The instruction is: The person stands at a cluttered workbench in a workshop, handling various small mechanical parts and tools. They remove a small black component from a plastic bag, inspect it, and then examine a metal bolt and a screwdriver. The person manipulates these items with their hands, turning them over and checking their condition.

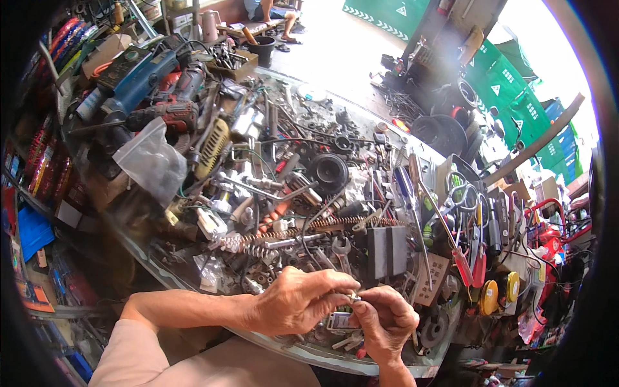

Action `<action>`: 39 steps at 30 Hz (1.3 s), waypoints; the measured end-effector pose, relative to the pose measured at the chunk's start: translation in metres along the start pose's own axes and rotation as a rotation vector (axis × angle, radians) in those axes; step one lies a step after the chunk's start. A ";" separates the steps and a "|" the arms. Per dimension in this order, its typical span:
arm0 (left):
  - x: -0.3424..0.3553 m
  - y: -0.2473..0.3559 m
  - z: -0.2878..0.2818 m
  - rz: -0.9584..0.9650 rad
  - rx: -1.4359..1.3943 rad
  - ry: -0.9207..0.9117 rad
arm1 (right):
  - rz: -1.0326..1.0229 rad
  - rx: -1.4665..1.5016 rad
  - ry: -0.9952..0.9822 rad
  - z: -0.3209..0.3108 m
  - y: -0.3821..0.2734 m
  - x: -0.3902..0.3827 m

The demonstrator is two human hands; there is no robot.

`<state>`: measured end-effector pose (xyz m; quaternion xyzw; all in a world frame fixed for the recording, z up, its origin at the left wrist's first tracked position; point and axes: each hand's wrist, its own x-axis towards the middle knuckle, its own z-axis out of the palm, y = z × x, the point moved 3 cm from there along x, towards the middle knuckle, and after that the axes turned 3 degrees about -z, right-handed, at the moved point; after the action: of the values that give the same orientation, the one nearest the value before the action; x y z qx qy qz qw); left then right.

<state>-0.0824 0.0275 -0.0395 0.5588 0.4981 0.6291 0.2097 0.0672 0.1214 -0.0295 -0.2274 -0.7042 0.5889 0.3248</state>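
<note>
My left hand (298, 302) and my right hand (385, 318) meet above the near edge of the cluttered bench. Between their pinched fingertips is a small metal piece (354, 297), too small to name. Both hands are closed, with the thumbs and forefingers around the piece. Just below the fingers lies a small silver rectangular part (343, 320). An open-ended wrench (341, 250) and a dark grey block (387, 253) rest a little beyond the hands. A long coil spring (322, 224) lies behind them.
A red cordless drill (169, 117), a clear plastic bag (153, 161) and a black round part (327, 170) crowd the bench. Scissors (461, 195), red-handled pliers (478, 266) and yellow tape rolls (488, 297) stand at the right. A person (273, 14) sits far off.
</note>
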 end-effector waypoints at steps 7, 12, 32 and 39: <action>0.002 0.001 -0.001 -0.051 -0.021 -0.035 | 0.050 -0.001 -0.025 -0.001 0.000 -0.001; -0.002 -0.003 0.002 -0.050 -0.067 -0.053 | 0.030 -0.048 0.052 0.001 0.001 -0.007; 0.001 -0.002 -0.003 -0.458 -0.385 -0.080 | -0.396 -0.592 0.205 -0.032 -0.017 0.015; 0.006 -0.004 -0.010 -0.656 -0.583 -0.115 | -0.227 -1.448 0.585 -0.148 0.007 0.027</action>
<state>-0.0946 0.0299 -0.0388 0.3226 0.4383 0.6113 0.5746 0.1561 0.2426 -0.0174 -0.4547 -0.8173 -0.1367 0.3263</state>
